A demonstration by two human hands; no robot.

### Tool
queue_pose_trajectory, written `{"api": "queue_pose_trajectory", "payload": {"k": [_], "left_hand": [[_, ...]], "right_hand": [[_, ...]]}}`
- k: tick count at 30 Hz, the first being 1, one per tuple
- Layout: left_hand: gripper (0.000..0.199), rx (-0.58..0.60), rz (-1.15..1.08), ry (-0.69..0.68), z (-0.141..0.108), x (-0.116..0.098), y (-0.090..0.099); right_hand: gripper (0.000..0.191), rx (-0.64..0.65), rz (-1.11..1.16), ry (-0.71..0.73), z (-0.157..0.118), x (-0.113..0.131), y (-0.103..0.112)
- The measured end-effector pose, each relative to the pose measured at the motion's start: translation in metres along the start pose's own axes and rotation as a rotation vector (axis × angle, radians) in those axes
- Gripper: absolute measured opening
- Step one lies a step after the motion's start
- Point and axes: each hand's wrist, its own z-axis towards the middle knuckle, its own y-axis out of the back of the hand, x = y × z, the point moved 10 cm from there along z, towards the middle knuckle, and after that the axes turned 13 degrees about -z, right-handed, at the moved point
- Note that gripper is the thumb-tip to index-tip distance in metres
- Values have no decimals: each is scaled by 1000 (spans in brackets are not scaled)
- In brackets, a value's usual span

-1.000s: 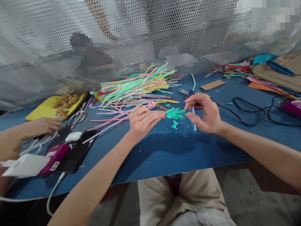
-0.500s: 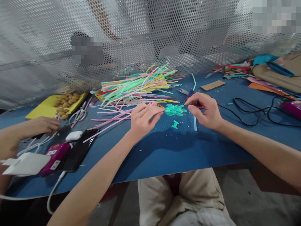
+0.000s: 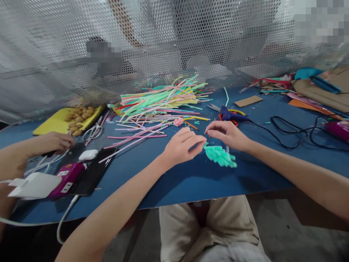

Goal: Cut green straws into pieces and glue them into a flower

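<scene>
My left hand is closed in a pinch on the stem end of a teal leaf-shaped bundle of short straw-like pieces. The bundle points right and toward me, above the blue table. Just beyond it, my right hand hovers low with fingers loosely bent and apart; I see nothing held in it. A translucent stick shows partly beneath that hand. Behind the right hand lie a blue and yellow glue gun and scissors. A small pink cluster rests beyond my left hand.
A heap of pastel straws lies against the perforated metal screen. At left, another person's hand is near a phone, a purple power strip and white cables. A black cord and cardboard lie right.
My left hand has brought the teal bundle toward me and right, turning its tip downward. My right hand has shifted slightly left and nearer, uncovering the glue gun.
</scene>
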Motion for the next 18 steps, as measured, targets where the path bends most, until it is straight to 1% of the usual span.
{"api": "queue_pose_trajectory", "payload": {"k": [2,5,8,10,13,15,18], "left_hand": [[6,17,31,-113,-1,-13,-5],[13,6,57,-237,-2,-27,-7],[26,21,61,-273,-1,-32,-7],[29,47,65,-274,0,-33,-8],[22,51,67,-294,2,-38,-7],[17,36,75,-323,3,-43,-5],[12,22,101,-378,5,-53,-3]], "right_hand": [[23,68,41,26,-1,7,-10],[26,173,100,50,-5,16,-26],[28,231,143,48,-8,21,-35],[30,265,153,47,-10,24,-39],[35,339,185,58,-13,30,-45],[40,387,246,43,-17,30,-49],[49,458,372,-54,-26,22,-58]]}}
